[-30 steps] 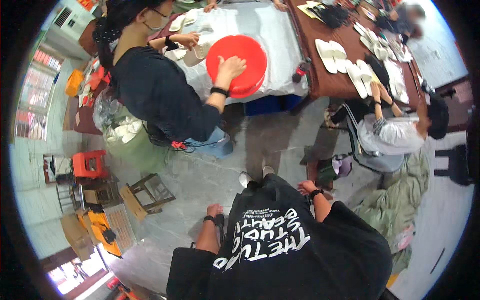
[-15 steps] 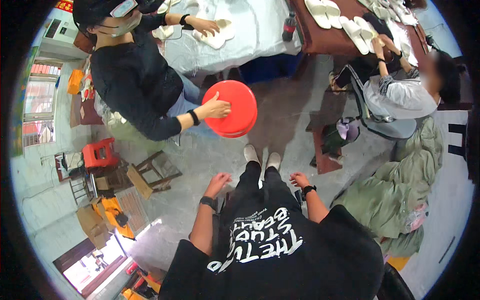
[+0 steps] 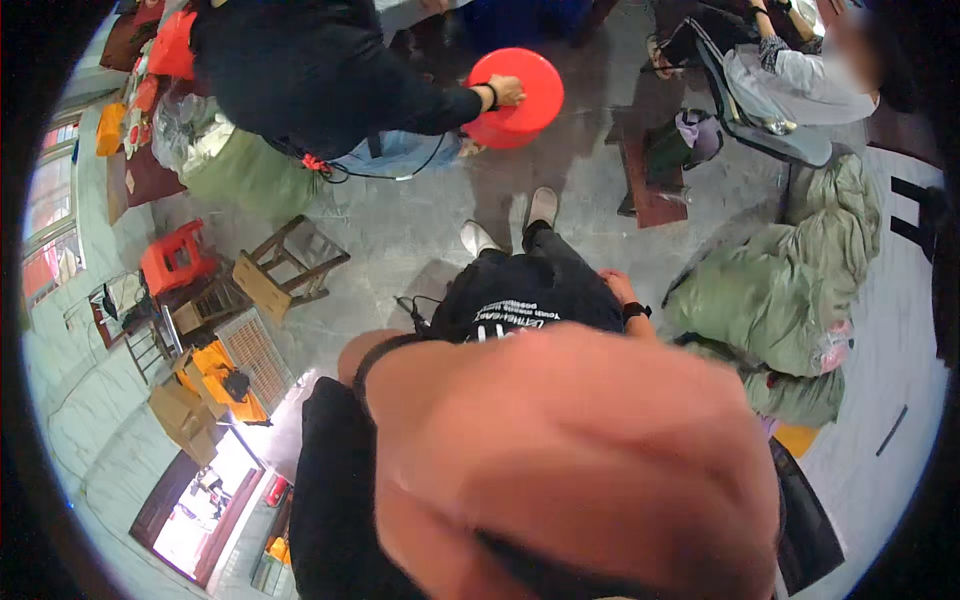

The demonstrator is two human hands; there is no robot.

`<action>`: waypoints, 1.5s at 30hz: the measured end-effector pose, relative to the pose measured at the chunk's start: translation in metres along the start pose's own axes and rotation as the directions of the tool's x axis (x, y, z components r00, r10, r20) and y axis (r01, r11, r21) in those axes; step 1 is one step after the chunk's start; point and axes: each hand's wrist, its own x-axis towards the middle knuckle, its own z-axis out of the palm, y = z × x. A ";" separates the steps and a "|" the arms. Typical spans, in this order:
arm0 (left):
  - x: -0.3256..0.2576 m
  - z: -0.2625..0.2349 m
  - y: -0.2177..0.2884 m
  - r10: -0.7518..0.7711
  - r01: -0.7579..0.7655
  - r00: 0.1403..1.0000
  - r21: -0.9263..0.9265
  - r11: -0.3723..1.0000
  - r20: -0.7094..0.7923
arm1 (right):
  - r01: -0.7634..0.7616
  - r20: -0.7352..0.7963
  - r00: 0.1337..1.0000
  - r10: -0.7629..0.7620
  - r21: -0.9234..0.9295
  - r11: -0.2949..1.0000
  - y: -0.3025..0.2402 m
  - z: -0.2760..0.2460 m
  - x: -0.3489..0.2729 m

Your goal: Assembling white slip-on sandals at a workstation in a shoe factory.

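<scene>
My left hand [image 3: 590,440] is raised close to the camera, large and smeared, with a dark band round the wrist. It covers much of my shirt. Its fingers cannot be made out, nor whether it holds anything. Low beside my right hip is my right hand [image 3: 614,284], with a black band at the wrist. Its fingers look loosely apart and nothing shows in them. Ahead of me, a person in black [image 3: 310,80] rests a hand on a round red plastic stool [image 3: 520,125].
A wooden stool frame [image 3: 290,265] and a red plastic stool [image 3: 178,255] stand at the left. Green sacks [image 3: 760,290] lie along the right wall. A seated person [image 3: 780,85] is at the far right, near a lined bin [image 3: 680,142] by a brown board [image 3: 650,190].
My left hand has risen from beside my hip to just before the camera. The view has tilted down; the person in black has turned and leaned, one hand still on the red stool.
</scene>
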 end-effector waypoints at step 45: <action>-0.061 0.041 0.048 0.086 -0.063 0.992 -0.240 0.969 0.088 | 0.363 0.036 0.924 -0.380 -0.392 0.846 0.041 -0.016 -0.012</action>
